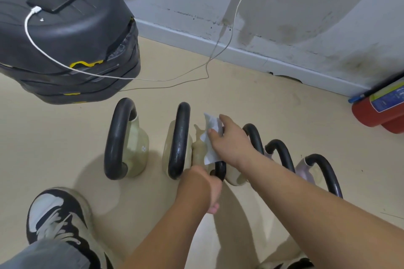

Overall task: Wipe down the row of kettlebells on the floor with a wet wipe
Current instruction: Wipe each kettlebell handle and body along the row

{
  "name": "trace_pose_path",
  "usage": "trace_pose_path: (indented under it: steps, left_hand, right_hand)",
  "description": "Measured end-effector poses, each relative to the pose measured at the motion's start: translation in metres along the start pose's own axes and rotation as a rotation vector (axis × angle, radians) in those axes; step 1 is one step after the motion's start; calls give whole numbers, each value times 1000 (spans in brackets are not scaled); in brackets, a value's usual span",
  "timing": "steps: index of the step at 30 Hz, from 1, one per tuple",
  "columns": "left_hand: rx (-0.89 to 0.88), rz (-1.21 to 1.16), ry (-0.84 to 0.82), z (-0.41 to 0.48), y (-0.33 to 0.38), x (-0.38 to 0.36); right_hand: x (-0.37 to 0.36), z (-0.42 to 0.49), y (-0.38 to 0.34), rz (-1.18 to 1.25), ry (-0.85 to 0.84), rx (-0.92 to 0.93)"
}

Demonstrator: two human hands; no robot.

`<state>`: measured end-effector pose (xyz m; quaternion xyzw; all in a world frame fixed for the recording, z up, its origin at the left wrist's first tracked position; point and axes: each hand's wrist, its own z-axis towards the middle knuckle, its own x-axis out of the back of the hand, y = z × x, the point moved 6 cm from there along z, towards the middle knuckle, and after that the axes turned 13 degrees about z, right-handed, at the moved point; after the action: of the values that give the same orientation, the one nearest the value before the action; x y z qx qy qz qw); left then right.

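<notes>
kettlebells stand in a row on the floor, the third mid-wipe: left hand grips its handle at the near end, right hand clasps the wipe around the top; next, probably rub downward.

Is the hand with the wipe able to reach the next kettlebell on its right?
Probably yes. The right hand holds the wet wipe on one handle, and the next kettlebell stands just beside its wrist with nothing between.
</notes>
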<state>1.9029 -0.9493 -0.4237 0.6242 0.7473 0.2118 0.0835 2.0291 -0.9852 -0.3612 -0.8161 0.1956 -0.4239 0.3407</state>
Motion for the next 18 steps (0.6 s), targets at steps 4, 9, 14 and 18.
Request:
trace_pose_path:
  steps: [4, 9, 14, 18]
  left_hand:
    - [-87, 181, 5, 1, -5, -4]
    - [-216, 201, 72, 13, -8, -3]
    - [-237, 216, 43, 12, -5, 1]
    - [-223, 235, 32, 7, -4, 3]
  right_hand:
    - [-12, 30, -17, -348, -97, -45]
    - [-28, 60, -16, -635, -167, -72]
    - [-37, 67, -21, -961, -409, -28]
    - [-28, 58, -7, -506, -215, -41]
